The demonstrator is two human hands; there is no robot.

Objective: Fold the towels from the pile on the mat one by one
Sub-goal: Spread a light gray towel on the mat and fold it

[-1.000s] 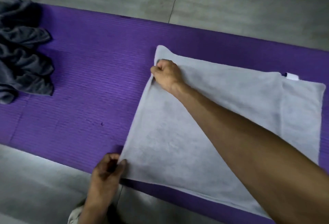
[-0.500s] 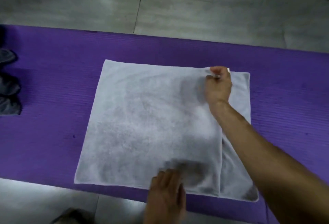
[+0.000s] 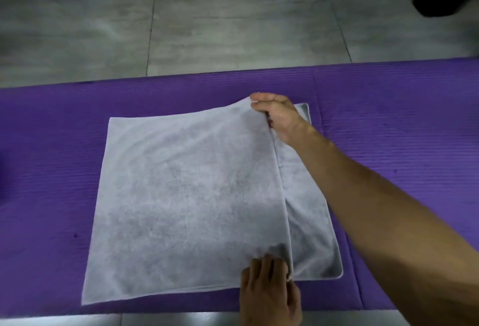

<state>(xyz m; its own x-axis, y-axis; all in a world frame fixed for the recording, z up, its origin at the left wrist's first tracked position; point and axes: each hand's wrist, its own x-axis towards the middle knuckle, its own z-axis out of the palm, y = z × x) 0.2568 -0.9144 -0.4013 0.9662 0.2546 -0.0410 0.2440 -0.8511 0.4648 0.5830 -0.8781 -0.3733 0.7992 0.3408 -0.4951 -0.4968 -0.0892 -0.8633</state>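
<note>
1. The pale grey square terry towel (image 3: 186,206) lies flat on the purple ribbed foam mat (image 3: 51,170), in the middle of the view, with its upper layer folded across toward 3 o'clock. That layer stops short of the far side, so a strip of the lower layer shows along the 3 o'clock edge.
2. The right hand (image 3: 278,115) is at the towel's 1 o'clock corner. It holds the upper layer's corner raised a little off the layer beneath, probably so the cloth can be drawn on toward the uncovered edge without dragging what lies under it.
3. The left hand (image 3: 269,292) is at the 5 o'clock corner, at the near edge of the mat, on the matching corner of the same upper layer. With both corners of one edge controlled, that edge can travel straight and the fold stays square.
4. Right grip: narrow, thumb and curled fingers pinching the corner of the upper layer.
5. Left grip: the fingers are bent down over the hem at the corner and touch the cloth. The fingertips are hidden by the fabric, so whether they pinch it or only press it down I cannot tell.
6. The grey tiled floor (image 3: 233,19) borders the mat at 12 o'clock. The pile of unfolded towels is outside the view.
</note>
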